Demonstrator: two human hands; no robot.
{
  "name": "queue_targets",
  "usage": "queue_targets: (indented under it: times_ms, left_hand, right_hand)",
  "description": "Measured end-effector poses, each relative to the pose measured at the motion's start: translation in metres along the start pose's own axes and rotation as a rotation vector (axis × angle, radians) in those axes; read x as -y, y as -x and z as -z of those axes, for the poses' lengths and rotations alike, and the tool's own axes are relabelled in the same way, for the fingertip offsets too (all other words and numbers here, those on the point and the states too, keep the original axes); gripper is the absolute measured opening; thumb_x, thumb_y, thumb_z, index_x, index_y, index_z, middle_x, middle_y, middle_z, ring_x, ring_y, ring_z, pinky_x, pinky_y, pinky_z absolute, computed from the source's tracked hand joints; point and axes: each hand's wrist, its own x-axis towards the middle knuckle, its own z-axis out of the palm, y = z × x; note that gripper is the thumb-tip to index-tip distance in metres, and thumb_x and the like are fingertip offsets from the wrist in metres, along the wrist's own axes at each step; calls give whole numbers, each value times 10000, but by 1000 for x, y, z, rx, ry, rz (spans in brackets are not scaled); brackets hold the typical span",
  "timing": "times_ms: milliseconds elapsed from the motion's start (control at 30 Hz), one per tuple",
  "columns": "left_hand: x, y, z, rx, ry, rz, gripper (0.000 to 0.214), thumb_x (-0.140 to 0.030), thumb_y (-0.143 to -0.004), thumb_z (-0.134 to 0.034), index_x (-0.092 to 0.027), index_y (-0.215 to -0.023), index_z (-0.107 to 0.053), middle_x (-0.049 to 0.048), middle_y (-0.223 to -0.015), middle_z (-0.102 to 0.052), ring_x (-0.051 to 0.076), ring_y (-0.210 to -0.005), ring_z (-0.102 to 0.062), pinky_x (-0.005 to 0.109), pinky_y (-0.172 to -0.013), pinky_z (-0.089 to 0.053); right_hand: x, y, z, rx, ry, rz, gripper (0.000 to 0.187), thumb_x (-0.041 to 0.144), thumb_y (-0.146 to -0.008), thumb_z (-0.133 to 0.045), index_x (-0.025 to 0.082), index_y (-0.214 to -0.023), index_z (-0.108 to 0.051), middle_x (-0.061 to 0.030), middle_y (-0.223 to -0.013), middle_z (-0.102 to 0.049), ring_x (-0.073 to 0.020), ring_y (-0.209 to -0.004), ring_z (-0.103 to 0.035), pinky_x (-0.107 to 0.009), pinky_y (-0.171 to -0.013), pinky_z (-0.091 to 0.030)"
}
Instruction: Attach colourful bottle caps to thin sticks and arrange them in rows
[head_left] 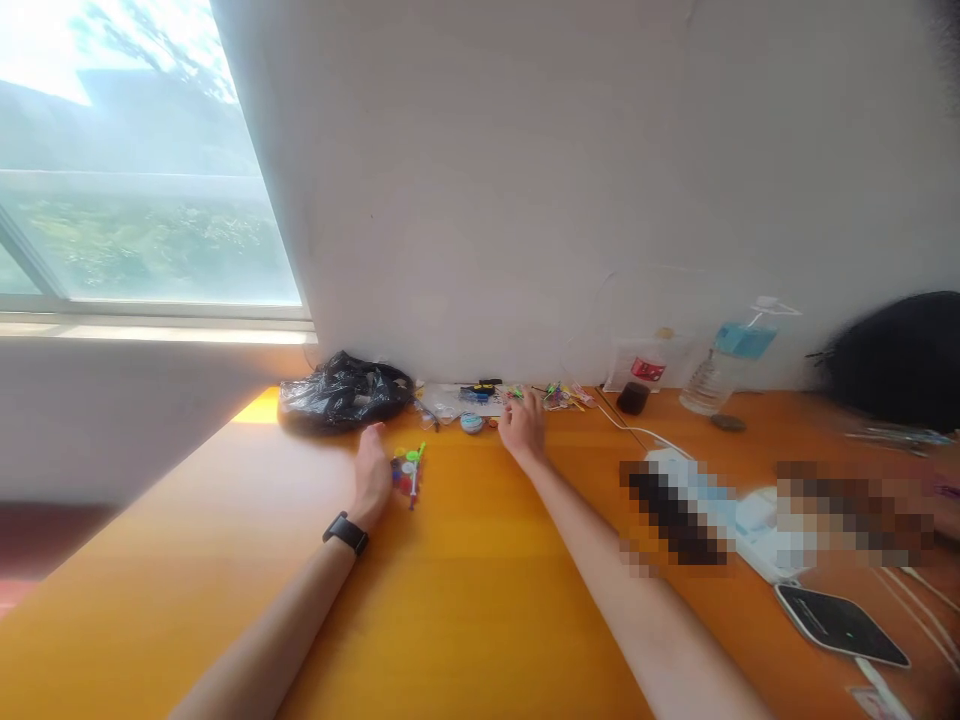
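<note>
My left hand, with a black watch on the wrist, rests edge-on on the orange table, fingers stretched out beside a small heap of colourful pieces with a thin pen-like stick. My right hand reaches farther back, fingers spread flat over small colourful bits near the wall. It touches the table by a small round blue-white thing. Neither hand holds anything I can make out.
A crumpled black plastic bag lies at the back left by the wall. Two plastic bottles stand at the back right. A white power strip with cables, a dark phone and another person's dark hair are on the right.
</note>
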Motion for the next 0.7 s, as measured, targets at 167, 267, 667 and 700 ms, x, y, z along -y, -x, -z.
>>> queue_targets:
  times_ms: [167, 267, 667, 700]
  left_hand:
    - [10, -13, 0, -126, 18, 66, 569, -572, -1060, -184, -194, -1231, -573, 137, -1376, -628, 243, -1314, -568, 377, -1073, -471]
    - [13, -14, -1, -98, 42, 102, 584, -574, -1061, -172, -187, -1215, -581, 144, -1352, -646, 241, -1259, -606, 378, -1045, -488]
    - [-43, 18, -1, -45, 23, -196, 407, -528, -987, -544, -222, -1249, -599, 105, -1331, -646, 268, -1261, -602, 397, -1101, -462]
    - [-52, 23, -3, 17, 54, -203, 425, -534, -984, -554, -226, -1274, -591, 108, -1357, -637, 272, -1272, -601, 398, -1086, -479]
  right_hand:
    - [-50, -19, 10, 213, 158, 79, 314, 43, -780, -547, 146, -966, -778, -194, -1333, -626, -362, -1409, -369, -544, -1173, -283]
    - [-49, -30, 12, 218, 157, 143, 347, 48, -826, -499, 133, -1029, -766, -189, -1192, -687, -330, -1298, -481, -505, -1132, -341]
    - [35, -45, 78, -153, -486, 122, 177, 288, -870, -634, 184, -1005, -681, -115, -1083, -685, -250, -1044, -640, -396, -947, -525]
    - [42, -34, 81, -121, -588, 65, 201, 323, -845, -681, 187, -993, -678, -102, -1066, -692, -242, -1016, -650, -389, -925, -535]
